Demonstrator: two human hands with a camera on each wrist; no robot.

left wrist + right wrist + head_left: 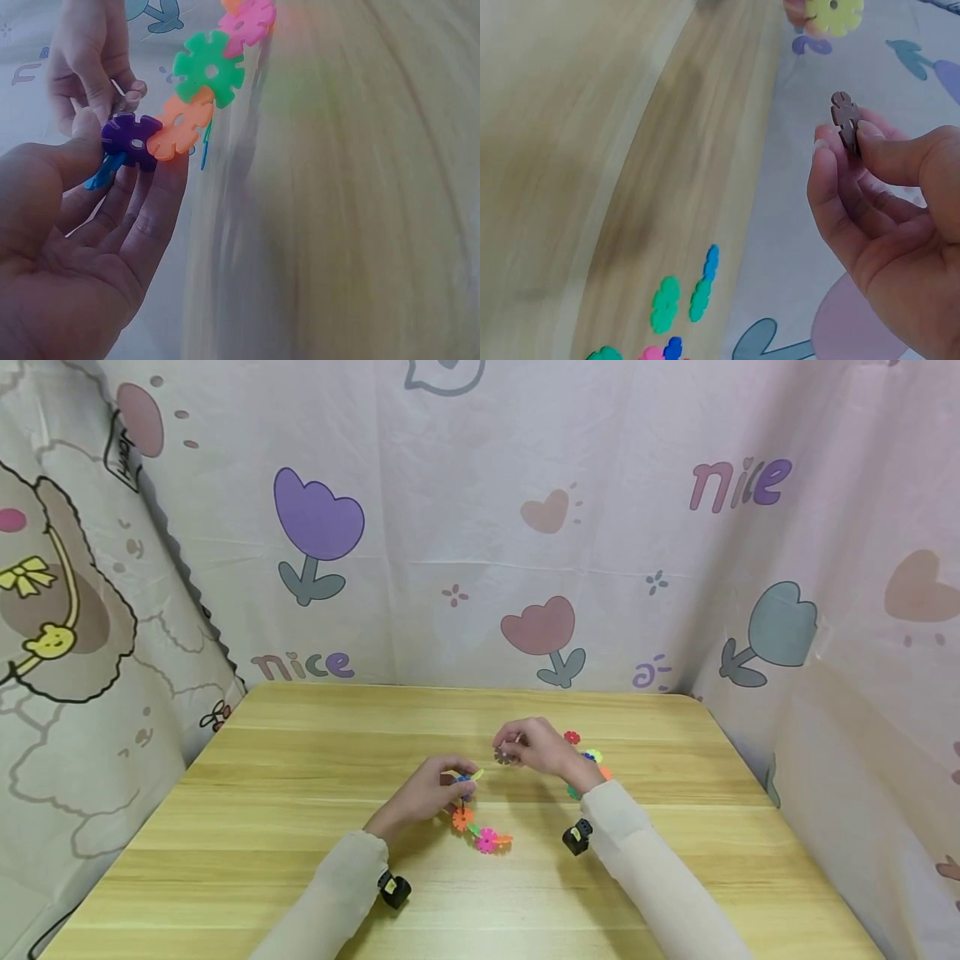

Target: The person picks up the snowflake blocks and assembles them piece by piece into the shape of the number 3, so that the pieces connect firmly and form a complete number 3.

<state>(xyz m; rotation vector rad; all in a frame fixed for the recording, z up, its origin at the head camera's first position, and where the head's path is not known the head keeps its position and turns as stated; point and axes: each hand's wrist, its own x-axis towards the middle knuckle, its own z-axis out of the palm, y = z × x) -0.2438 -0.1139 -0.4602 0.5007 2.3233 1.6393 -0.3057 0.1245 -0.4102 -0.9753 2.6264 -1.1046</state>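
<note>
Hands pinch plastic: left hand [429, 789], notched-disc chain [195, 112]; right hand [536, 746], brown notched disc [845, 118].

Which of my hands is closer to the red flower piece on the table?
Your right hand: in the head view it's just left of the red flower piece, pinching a brown piece. Your left hand, holding a chain, is farther away to the left.

Wood-grain tbl [247, 810] w/ multicol. flower pcs [594, 754] lying on it.
</note>
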